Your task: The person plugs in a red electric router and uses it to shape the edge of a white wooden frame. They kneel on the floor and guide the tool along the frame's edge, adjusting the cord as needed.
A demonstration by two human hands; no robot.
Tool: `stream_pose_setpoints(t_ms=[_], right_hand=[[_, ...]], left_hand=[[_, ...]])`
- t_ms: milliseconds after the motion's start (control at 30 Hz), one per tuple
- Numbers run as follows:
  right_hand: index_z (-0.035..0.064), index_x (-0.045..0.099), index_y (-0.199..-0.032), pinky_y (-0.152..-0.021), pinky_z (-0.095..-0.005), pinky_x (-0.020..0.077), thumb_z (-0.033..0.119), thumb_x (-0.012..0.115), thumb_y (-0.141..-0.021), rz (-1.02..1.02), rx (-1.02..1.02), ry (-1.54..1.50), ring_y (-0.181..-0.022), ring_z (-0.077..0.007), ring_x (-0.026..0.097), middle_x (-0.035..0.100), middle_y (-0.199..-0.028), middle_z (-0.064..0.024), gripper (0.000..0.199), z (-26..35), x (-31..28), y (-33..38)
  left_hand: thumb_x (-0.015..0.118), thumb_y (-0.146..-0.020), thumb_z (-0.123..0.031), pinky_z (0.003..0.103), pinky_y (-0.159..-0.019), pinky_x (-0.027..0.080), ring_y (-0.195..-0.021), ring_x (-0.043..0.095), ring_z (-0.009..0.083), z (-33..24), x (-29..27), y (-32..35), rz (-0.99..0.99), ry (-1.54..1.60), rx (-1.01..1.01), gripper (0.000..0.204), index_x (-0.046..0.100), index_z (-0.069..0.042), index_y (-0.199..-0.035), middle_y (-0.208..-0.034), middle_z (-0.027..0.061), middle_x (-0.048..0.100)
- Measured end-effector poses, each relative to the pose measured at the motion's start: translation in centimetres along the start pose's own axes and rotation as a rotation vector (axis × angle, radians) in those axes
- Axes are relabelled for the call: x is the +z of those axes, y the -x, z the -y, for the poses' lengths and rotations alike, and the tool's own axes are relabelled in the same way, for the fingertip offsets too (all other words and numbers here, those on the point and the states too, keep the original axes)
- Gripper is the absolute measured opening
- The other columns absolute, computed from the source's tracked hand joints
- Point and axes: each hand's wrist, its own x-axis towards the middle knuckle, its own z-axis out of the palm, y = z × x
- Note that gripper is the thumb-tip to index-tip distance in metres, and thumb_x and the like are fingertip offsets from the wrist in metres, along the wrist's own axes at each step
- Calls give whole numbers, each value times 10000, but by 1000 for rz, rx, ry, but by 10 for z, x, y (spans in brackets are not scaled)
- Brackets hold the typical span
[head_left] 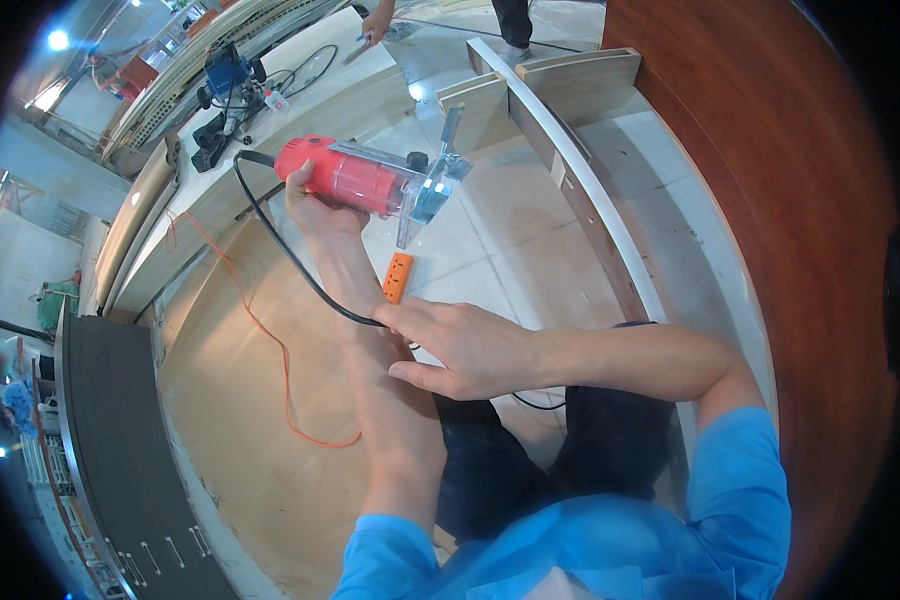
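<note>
Holding one red power tool [355,180]: left fingers [299,176]

You've got a red power tool [365,182], clear base [407,212] rightward, in your left hand [318,205], black cord [291,258] curving down to your right hand [465,345].

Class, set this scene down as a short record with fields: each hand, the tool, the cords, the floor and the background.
Left hand: this hand grips a red tool
Right hand: this hand reaches across the left forearm, fingers at the black cord; grip unclear
Tool: raised, black cord trailing from its rear
Other cord: orange cord, to the left
Floor: orange socket strip on tiles
Background: blue tool; another person's hand
</note>
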Motion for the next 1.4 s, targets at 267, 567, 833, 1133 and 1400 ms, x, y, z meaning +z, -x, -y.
stream_pose_setpoints(t_ms=[267,567,833,1133,1400], right_hand=[[36,638,-1020,-621,-343,509,253,679,-978,-445,-14,176,-687,-205,650,637,-761,-79,225,-3,-63,-6],[-2,653,-1089,-607,-250,441,243,661,-1007,-559,320,-190,-709,-88,553,668,-876,-37,259,-62,-111,-24],[45,648,-1050,-602,-230,431,211,630,-1025,-424,291,-441,-701,-56,527,643,-880,-22,169,-83,-119,-12],[23,651,-1051,-593,-238,440,198,634,-1025,-375,287,-622,-707,-88,571,663,-898,-62,177,-100,-114,-10],[10,689,-1059,-587,-254,445,157,669,-1008,-367,264,-747,-701,-117,584,683,-880,-86,157,-112,-112,-10]], left_hand=[[733,-716,-243,571,-1010,525,-1107,658,385,2,-3,-3,13,75,-54,628,580,-41,-1290,-1180,171,673],[705,-754,-170,515,-958,552,-1059,669,316,6,19,7,95,92,-22,537,591,-41,-1262,-1128,136,677],[692,-752,-130,519,-971,547,-1055,678,344,0,33,17,193,13,80,586,570,-1,-1311,-1146,176,679],[693,-746,-123,506,-974,555,-1068,678,359,-9,39,24,328,-42,136,609,558,25,-1321,-1153,204,683],[692,-733,-105,500,-1000,545,-1072,680,365,-17,46,27,404,-78,206,633,544,43,-1330,-1157,218,684]])
